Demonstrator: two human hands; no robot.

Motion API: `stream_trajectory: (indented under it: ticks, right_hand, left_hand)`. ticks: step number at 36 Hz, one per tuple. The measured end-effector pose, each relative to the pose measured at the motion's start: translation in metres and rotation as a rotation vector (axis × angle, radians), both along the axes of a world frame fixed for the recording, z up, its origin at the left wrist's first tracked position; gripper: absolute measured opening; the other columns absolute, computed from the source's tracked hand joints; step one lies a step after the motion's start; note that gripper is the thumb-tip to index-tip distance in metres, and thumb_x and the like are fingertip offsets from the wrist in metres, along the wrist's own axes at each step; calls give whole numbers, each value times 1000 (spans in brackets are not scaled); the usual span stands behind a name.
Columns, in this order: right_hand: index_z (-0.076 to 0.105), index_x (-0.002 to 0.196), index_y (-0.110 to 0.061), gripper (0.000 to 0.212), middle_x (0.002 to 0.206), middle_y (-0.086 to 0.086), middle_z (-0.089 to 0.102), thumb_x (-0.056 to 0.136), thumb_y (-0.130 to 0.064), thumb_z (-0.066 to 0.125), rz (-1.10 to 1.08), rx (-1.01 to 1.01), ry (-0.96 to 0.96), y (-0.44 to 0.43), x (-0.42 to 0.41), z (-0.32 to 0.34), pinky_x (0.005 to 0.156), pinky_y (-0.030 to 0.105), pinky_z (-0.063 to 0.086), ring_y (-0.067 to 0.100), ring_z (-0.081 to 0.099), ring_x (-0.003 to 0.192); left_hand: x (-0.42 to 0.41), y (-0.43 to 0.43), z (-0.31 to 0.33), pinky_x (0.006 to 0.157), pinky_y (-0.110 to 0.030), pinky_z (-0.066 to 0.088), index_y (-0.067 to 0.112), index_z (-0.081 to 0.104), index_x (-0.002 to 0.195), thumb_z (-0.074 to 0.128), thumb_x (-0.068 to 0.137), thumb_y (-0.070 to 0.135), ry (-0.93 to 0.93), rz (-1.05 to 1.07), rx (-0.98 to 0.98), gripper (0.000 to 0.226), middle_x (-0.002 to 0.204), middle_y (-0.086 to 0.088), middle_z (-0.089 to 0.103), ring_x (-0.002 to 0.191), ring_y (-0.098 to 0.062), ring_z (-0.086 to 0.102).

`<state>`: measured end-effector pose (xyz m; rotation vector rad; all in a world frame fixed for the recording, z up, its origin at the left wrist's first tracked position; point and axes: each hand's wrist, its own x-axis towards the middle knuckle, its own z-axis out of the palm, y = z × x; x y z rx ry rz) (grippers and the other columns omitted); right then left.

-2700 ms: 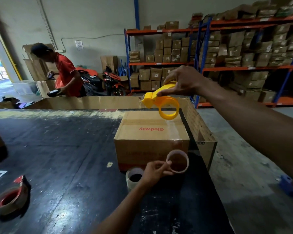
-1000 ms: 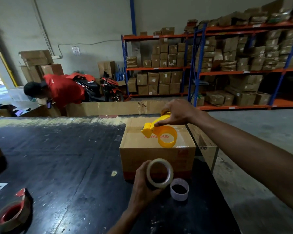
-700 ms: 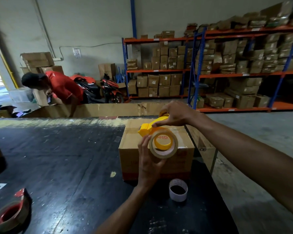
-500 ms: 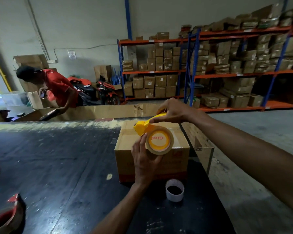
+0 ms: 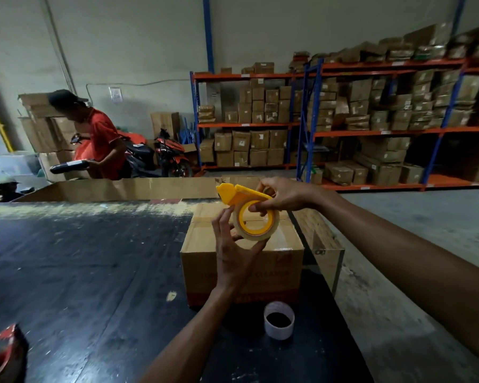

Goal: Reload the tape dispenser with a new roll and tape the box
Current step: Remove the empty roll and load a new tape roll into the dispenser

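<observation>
Above the cardboard box [image 5: 205, 261] I hold a yellow tape dispenser [image 5: 234, 195]; my right hand [image 5: 284, 194] grips its handle from the right. A clear tape roll [image 5: 273, 230] now sits around the dispenser's yellow ring. My left hand [image 5: 233, 252] cups the roll from below and the left, fingers and thumb on its rim. The box stands closed on the black table [image 5: 80, 272], with shiny tape across its top.
An empty white tape core [image 5: 278, 323] stands on the table in front of the box. A red tape roll [image 5: 3, 357] lies at the table's near left corner. A person in a red shirt [image 5: 103, 142] stands beyond the table. Shelves of boxes [image 5: 371, 120] fill the back.
My left hand set the empty core down, picked up the new clear roll, raised it to the dispenser and pushed it onto the yellow ring. My right hand lowered the dispenser over the box.
</observation>
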<state>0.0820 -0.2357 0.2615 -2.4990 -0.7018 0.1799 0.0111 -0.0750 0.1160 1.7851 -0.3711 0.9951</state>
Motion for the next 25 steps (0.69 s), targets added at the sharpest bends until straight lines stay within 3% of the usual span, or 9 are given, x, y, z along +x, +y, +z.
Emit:
stream_trajectory:
  ticks: [3,5,7,11,16,20,22,25]
  right_hand:
    - [54,126,-21,48,114,0,69,89,-37,80,16,-150,-35,0,0,0,84,36,60,14,69,99]
    - [49,121,-25,41,109,-5,60,92,-29,77,46,-210,-56,3,2,0,70,25,52,11,62,93]
    - [48,117,-27,34,104,-3,57,94,-23,73,46,-229,-64,6,5,0,65,22,45,13,60,89]
    - [51,121,-22,29,112,8,61,97,-18,68,29,-212,-47,5,9,5,65,24,47,17,63,90]
    - [52,127,-20,37,116,12,63,95,-12,69,23,-209,5,1,9,9,81,38,61,30,69,103]
    - [55,123,-22,41,113,13,68,90,-4,72,30,-206,82,0,12,12,84,44,65,26,75,97]
    - [56,116,-20,34,107,11,68,91,-1,69,41,-211,104,0,13,14,81,40,64,25,75,92]
    - [56,103,-20,25,96,8,63,93,1,64,42,-218,107,0,10,17,72,32,59,21,69,83]
  left_hand:
    - [-2,0,0,87,-22,58,10,41,145,95,67,29,4,3,37,97,144,-7,43,128,-7,50]
    - [-1,1,1,86,-25,58,11,41,145,94,67,34,10,4,42,97,143,-5,44,126,-10,52]
    - [2,0,3,89,-27,59,11,40,146,94,67,36,14,-14,29,98,143,-4,44,126,-16,54]
    - [2,2,5,103,-22,51,13,35,149,92,69,33,13,-64,-2,100,151,-1,43,139,-10,47]
    - [1,14,8,99,-20,55,24,38,139,92,70,27,43,-145,36,88,142,14,50,120,7,61]
    - [3,20,11,97,-27,58,10,54,124,89,75,25,-59,-112,173,62,134,-2,58,119,-8,63]
    - [4,21,12,95,-24,58,1,61,109,87,77,23,-92,-114,211,47,140,-2,55,121,-2,60]
    - [4,24,15,95,-21,57,-1,65,104,86,79,19,-104,-149,234,39,140,-2,55,118,0,61]
